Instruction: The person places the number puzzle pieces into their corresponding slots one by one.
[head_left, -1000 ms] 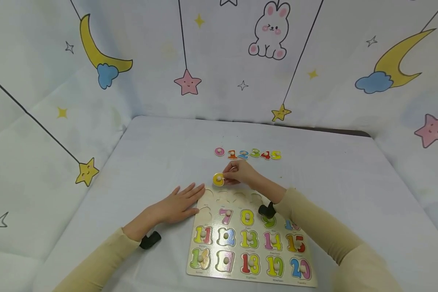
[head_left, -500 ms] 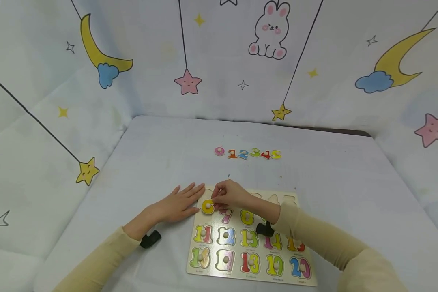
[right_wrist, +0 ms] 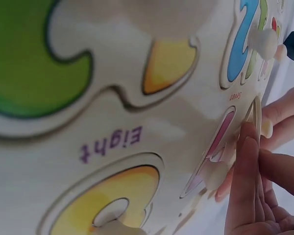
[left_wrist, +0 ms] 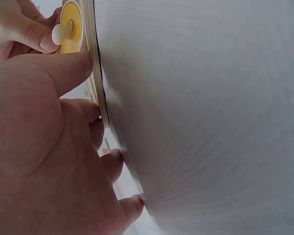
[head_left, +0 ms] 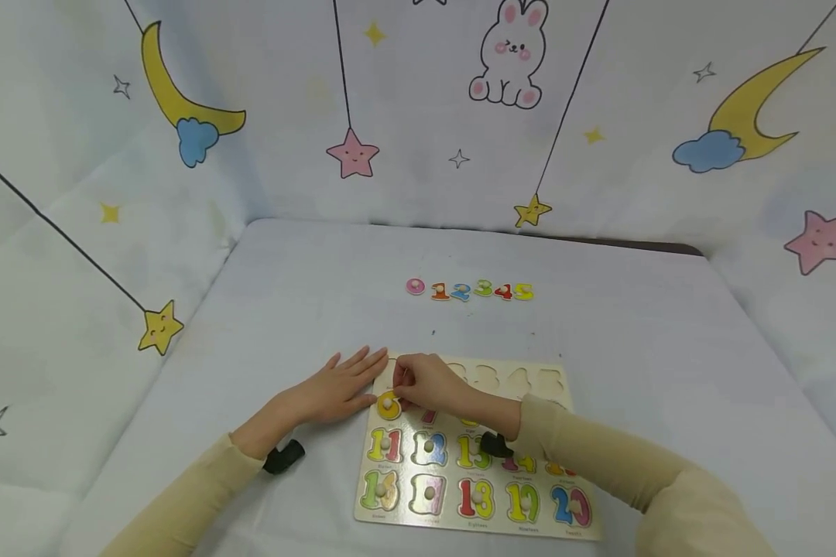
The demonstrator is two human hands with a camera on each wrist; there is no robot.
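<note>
The wooden number board [head_left: 453, 499] lies at the front of the table. Over its second row, at the left end, my right hand [head_left: 432, 383] pinches the yellow number 6 puzzle piece [head_left: 388, 405] by its right side. From the left wrist view, the piece [left_wrist: 76, 29] stands close over the board with its pale knob facing outward, the right thumb beside it. Its thin edge shows between the right fingers [right_wrist: 247, 171] in the right wrist view. My left hand [head_left: 334, 394] lies flat with straight fingers, its thumb and fingertips touching the board's left edge.
Behind the board, loose number pieces 0 to 5 stand in a row, from a pink 0 [head_left: 409, 287] to a yellow 5 [head_left: 524, 292]. Knobbed pieces such as the 20 [head_left: 564, 504] fill the lower rows. The top row shows bare recesses [head_left: 519, 379].
My right hand has carried the 6 from behind the board toward me, onto the left end of the second row. The left hand has stayed at the board's edge.
</note>
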